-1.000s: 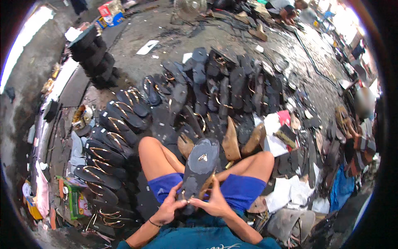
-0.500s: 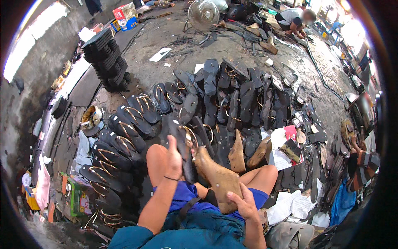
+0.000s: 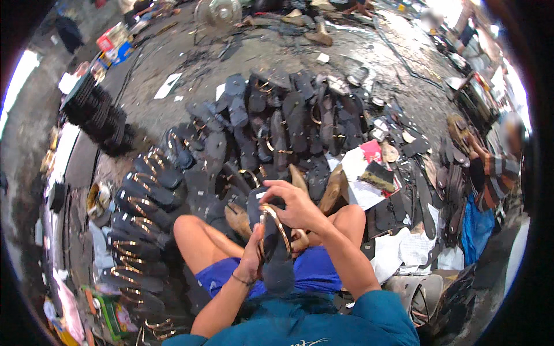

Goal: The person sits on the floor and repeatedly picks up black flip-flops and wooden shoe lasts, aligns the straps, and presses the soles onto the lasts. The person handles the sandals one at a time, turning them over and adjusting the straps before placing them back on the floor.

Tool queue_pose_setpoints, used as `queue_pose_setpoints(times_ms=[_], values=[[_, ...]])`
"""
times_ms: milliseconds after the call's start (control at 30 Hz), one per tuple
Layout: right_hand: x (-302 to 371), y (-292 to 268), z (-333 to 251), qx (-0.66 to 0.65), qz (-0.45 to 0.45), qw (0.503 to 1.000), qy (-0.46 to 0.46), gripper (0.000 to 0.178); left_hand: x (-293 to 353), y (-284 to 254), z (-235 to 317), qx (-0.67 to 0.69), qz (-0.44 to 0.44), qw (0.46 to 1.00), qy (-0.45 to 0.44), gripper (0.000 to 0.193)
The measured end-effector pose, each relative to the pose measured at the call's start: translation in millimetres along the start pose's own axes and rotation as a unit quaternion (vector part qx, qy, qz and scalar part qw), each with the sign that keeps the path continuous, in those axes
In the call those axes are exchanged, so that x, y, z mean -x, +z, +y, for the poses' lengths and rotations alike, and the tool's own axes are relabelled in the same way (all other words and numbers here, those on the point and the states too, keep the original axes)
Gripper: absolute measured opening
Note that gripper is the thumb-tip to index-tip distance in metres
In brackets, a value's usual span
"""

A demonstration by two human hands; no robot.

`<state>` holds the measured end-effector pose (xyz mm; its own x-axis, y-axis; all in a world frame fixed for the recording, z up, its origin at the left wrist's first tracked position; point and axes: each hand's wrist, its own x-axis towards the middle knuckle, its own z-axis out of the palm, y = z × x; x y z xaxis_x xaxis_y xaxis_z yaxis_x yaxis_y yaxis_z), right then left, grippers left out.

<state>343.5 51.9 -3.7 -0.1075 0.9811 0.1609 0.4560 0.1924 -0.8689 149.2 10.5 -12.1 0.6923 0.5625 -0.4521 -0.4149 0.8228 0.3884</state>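
A black thong sandal (image 3: 277, 245) with gold-edged straps stands upright in front of my lap. Its lower side is gripped by my left hand (image 3: 251, 256), with the thumb along the strap. My right hand (image 3: 300, 207) bends over the toe end, fingers curled onto the sandal near the strap; the exact contact of the fingertips is partly hidden. A brown shoe last (image 3: 237, 222) lies on the ground by my left shin. Another brown last (image 3: 331, 193) rests beyond my right knee, with a third last (image 3: 298, 179) beside it.
Rows of finished-looking black sandals (image 3: 141, 222) curve along my left, with more soles and sandals (image 3: 293, 115) ahead. A stack of black soles (image 3: 98, 115) stands at far left. Papers (image 3: 407, 251) lie at right. Another person's striped sleeve (image 3: 499, 173) shows at far right.
The brown last has left my right hand and now lies on the ground. The sandal has come nearer my lap, and my right hand has moved up to its toe end. My view has shifted right.
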Motion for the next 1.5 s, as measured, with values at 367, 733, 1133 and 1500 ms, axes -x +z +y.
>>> queue_pose_setpoints(times_ms=[367, 733, 1133, 1500], values=[[-73.3, -94.9, 226.8, 0.345, 0.028, 0.849, 0.399, 0.077, -58.2, -106.5, 117.4, -0.126, 0.125, 0.96, 0.217, 0.037], [-9.5, -109.4, 218.3, -0.036, 0.59, 0.797, 0.123, 0.034, -111.4, -171.8, 210.6, -0.236, 0.332, 0.843, 0.352, 0.048], [153.0, 86.9, -17.6, -0.416, 0.1, 0.884, 0.191, 0.052, 32.7, 3.0, 86.2, -0.391, 0.107, 0.873, 0.27, 0.035], [137.1, 51.2, -103.2, -0.128, -0.16, 0.971, -0.122, 0.067, 172.2, -12.6, 22.3, -0.608, -0.017, 0.748, 0.266, 0.033]])
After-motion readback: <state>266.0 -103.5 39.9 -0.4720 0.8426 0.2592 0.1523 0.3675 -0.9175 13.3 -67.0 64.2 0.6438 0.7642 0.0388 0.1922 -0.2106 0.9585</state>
